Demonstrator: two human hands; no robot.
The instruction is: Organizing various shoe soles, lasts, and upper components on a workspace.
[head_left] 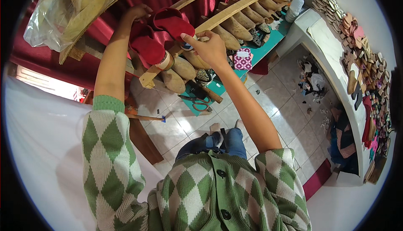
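- Up at the wooden rack (235, 5) we have both arms raised, since the red shoes sit on lasts resting there
- Our left hand (136, 13) curls over the back of one red shoe (147, 46), steadying it
- Our right hand (210, 48) pinches the heel end of the other red shoe (173, 21), fingers closed
- Bare wooden lasts (228, 27) line the rack beside them, scissors (197, 101) lie on the floor below

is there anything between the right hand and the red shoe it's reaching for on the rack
Nothing visible. The right hand is already at the lower edge of the red shoe, fingers touching it; the left hand holds its far side.
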